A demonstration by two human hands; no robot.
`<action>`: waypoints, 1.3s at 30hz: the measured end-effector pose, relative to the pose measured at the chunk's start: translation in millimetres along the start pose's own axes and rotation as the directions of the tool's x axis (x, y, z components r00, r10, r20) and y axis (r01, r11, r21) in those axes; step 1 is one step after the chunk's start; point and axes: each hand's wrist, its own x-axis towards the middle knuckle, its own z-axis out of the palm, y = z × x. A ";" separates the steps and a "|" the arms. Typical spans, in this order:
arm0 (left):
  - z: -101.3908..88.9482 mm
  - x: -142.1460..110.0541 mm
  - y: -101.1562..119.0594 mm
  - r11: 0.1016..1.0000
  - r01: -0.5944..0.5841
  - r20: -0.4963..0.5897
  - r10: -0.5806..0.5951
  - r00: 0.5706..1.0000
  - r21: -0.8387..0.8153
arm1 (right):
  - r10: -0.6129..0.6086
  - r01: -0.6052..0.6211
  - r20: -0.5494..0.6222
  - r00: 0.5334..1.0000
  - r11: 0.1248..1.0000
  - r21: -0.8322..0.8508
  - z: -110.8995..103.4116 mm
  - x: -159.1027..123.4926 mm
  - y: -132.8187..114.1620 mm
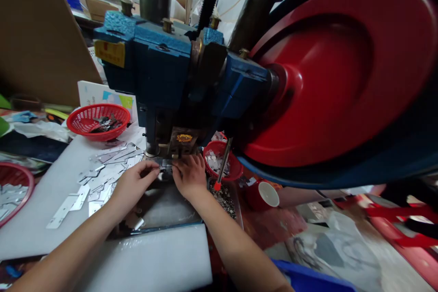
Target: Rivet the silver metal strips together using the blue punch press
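Note:
In the head view, my left hand (pixel 141 178) is at the die of a blue punch press (pixel 160 54), its thumb and index finger pinched at the near left edge. They seem to grip a small metal plate (pixel 166 163), mostly hidden by fingers and shadow. My right hand (pixel 189 174) rests palm down on the die's right side, thumb towards the plate, fingers spread and lying over the block. Just above both hands is the press's tool head (pixel 184 139). Flat metal plates (pixel 102 180) lie scattered left of my left hand.
A large red flywheel (pixel 342 73) fills the right. Red baskets with metal parts stand at the back left (pixel 99 121), far left (pixel 25 182) and right of the press (pixel 234 166). A red-tipped lever (pixel 222 166) hangs beside my right hand. A red cup (pixel 262 195) lies farther right.

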 end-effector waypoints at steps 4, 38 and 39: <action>6.7 11.1 8.2 0.999 -0.031 -0.031 0.031 0.999 0.006 | -0.041 0.041 0.033 0.999 0.999 -0.003 -6.6 -3.7 -1.4; 32.1 54.0 -10.0 0.929 -0.266 -0.030 0.283 0.959 0.255 | -0.056 0.051 0.059 0.997 0.994 0.096 -6.0 0.8 8.1; 31.9 53.8 -9.4 0.931 -0.264 -0.034 0.281 0.959 0.251 | -0.046 0.039 0.048 0.998 0.990 0.138 -5.7 0.6 8.8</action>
